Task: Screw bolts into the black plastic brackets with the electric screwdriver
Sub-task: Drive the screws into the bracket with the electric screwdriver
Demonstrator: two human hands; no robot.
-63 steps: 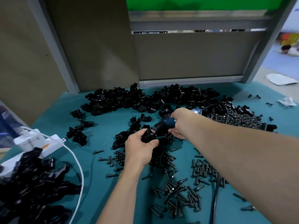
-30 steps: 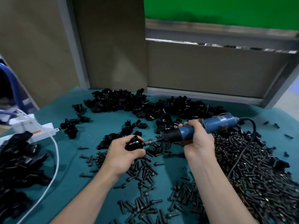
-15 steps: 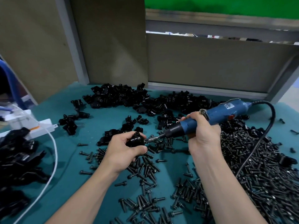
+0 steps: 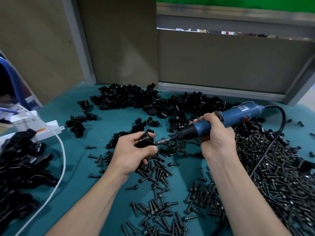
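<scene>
You have the bracket (image 4: 145, 139) and the electric screwdriver (image 4: 238, 116) meeting just in front of the bracket pile (image 4: 129, 98).
Your left hand (image 4: 134, 155) is clenched round the black plastic bracket, thumb across its near side. Your right hand (image 4: 217, 139) grasps the blue screwdriver's barrel, fingers wrapped fully; its bit (image 4: 162, 141) touches the bracket. Loose bolts (image 4: 281, 176) lie on your side of the pile.

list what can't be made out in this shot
Head view:
- Any bolt at the bit: hidden by the black bracket and left hand.
- Label text on the electric screwdriver: too small.
- Its cord: cut off by the bottom edge.
- Far-left bracket heap: blurred, cut by the edge.
</scene>
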